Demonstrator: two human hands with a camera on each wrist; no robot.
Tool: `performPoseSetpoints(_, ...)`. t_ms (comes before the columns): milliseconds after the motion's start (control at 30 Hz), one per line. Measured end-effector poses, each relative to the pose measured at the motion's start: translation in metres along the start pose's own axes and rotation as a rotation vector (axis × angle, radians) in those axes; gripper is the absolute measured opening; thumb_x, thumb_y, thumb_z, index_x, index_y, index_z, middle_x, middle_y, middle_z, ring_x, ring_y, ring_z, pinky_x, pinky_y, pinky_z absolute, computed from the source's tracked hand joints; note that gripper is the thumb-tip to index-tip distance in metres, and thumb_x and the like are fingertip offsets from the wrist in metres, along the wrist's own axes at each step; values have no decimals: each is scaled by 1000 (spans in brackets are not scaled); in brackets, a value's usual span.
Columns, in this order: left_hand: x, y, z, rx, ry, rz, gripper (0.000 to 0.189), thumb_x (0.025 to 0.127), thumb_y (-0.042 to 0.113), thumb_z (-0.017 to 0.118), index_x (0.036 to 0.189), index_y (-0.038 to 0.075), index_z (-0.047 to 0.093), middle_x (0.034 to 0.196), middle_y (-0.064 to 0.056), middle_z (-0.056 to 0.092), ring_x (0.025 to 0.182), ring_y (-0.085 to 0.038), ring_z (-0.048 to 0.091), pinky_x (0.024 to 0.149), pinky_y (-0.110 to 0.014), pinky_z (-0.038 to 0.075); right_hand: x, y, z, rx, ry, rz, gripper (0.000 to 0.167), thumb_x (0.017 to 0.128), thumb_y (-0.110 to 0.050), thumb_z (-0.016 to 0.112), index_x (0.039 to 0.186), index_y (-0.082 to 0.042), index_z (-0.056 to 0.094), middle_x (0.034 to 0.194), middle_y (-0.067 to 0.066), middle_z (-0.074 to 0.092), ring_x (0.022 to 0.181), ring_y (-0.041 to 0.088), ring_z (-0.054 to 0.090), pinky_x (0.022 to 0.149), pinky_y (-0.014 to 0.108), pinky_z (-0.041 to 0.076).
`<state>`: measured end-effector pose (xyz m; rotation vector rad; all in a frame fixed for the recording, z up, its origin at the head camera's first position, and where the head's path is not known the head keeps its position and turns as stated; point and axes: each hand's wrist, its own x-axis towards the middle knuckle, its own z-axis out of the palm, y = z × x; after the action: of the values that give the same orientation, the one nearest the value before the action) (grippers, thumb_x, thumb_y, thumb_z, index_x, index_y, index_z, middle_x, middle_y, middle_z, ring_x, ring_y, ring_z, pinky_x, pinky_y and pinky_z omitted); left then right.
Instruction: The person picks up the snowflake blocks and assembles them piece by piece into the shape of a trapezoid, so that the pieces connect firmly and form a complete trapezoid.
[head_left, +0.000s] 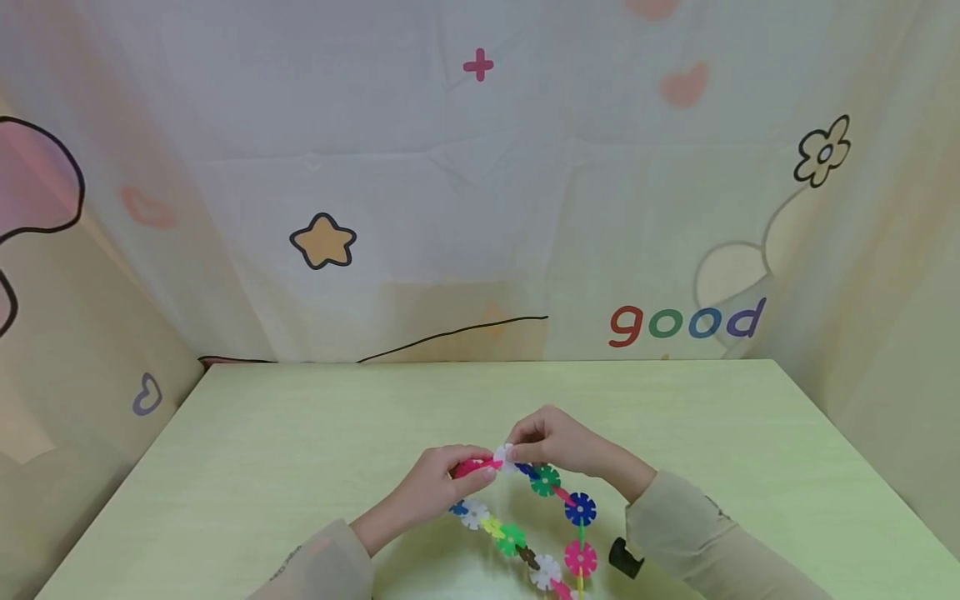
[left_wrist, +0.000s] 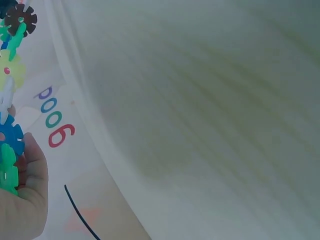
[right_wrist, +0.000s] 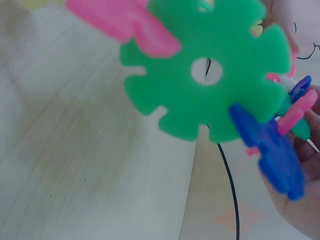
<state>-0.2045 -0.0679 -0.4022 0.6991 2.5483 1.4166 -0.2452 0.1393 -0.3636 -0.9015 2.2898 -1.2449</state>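
A chain of notched plastic snowflake discs in several colours hangs in a loop between the two hands above the table. My left hand [head_left: 431, 485] pinches a pink disc [head_left: 468, 467] at the loop's far end. With thumb and fingertips, my right hand [head_left: 564, 440] grips the white disc [head_left: 503, 457] right beside it. From there the chain runs through a green disc [head_left: 545, 481] and a dark blue disc [head_left: 581, 509]. In the right wrist view a green disc [right_wrist: 225, 100] fills the front. The left wrist view shows a blue disc [left_wrist: 11, 137] by the fingers.
Beneath the hands is a pale green-yellow table [head_left: 300, 417]. A printed curtain [head_left: 450, 208] stands behind it and along both sides. One small black object [head_left: 626, 557] sits beside the right sleeve [head_left: 675, 517].
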Motion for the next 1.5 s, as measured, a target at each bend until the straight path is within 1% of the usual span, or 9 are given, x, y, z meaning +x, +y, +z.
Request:
performPoseSetpoints(100, 0, 0, -2, -19, -8, -19, 34, 87, 35, 53, 111, 11, 60, 98, -5, 63, 79, -13, 51, 65, -20, 46, -2, 3, -2, 20, 22, 21, 18, 86, -18, 57, 93, -3, 65, 69, 8, 56, 56, 12, 46, 52, 22, 42)
performPoseSetpoints(200, -1, -2, -4, -48, -2, -47, 35, 89, 35, 49, 113, 11, 59, 85, -7, 60, 78, -14, 50, 68, -24, 44, -5, 7, -4, 21, 49, 40, 22, 86, -22, 56, 99, -6, 63, 83, 10, 60, 65, 15, 50, 58, 25, 46)
performPoseSetpoints(300, -2, -7, -6, -58, 18, -63, 39, 92, 37, 43, 116, 10, 58, 94, -10, 62, 92, -21, 55, 81, -34, 47, -10, 13, -7, 18, 63, 59, 25, 86, -23, 56, 104, -5, 61, 96, 13, 61, 75, 17, 54, 63, 30, 49)
performPoseSetpoints(400, -2, -11, -7, -61, 41, -71, 41, 93, 37, 38, 119, 10, 56, 114, -10, 59, 112, -27, 50, 94, -43, 40, -17, 20, -11, 19, 63, 76, 29, 87, -23, 56, 108, -4, 58, 98, 13, 60, 80, 20, 56, 67, 33, 49)
performPoseSetpoints(500, -2, -13, -8, -64, 66, -90, 41, 94, 37, 36, 119, 10, 55, 120, -9, 56, 117, -29, 47, 96, -45, 37, -25, 28, -15, 30, 59, 97, 32, 87, -22, 55, 111, -1, 56, 98, 15, 59, 82, 21, 56, 67, 31, 49)
performPoseSetpoints(900, -1, -16, -10, -90, 166, -217, 47, 93, 45, 34, 115, 13, 59, 115, -9, 57, 110, -27, 48, 95, -46, 38, -47, 52, -17, 121, -24, 251, 40, 86, -25, 57, 116, 0, 50, 85, 8, 60, 76, 23, 59, 65, 32, 49)
performPoseSetpoints(1167, 1, -16, -10, -113, 209, -270, 44, 93, 42, 35, 114, 11, 59, 109, -10, 58, 104, -26, 50, 92, -45, 41, -53, 60, -14, 147, -106, 250, 34, 87, -22, 55, 113, 0, 50, 81, 7, 63, 72, 24, 62, 62, 32, 50)
performPoseSetpoints(1333, 2, -15, -11, -136, 235, -316, 42, 93, 40, 36, 114, 11, 59, 113, -7, 57, 108, -25, 48, 94, -45, 39, -54, 61, -11, 150, -125, 272, 38, 83, -22, 60, 114, -2, 51, 82, 6, 61, 70, 20, 59, 61, 29, 49)
performPoseSetpoints(1500, 4, -15, -12, -188, 260, -377, 41, 93, 38, 37, 113, 11, 59, 92, -6, 57, 81, -17, 52, 73, -32, 47, -55, 62, -7, 150, -131, 291, 37, 81, -14, 62, 115, -4, 51, 81, 5, 59, 67, 14, 54, 59, 25, 46)
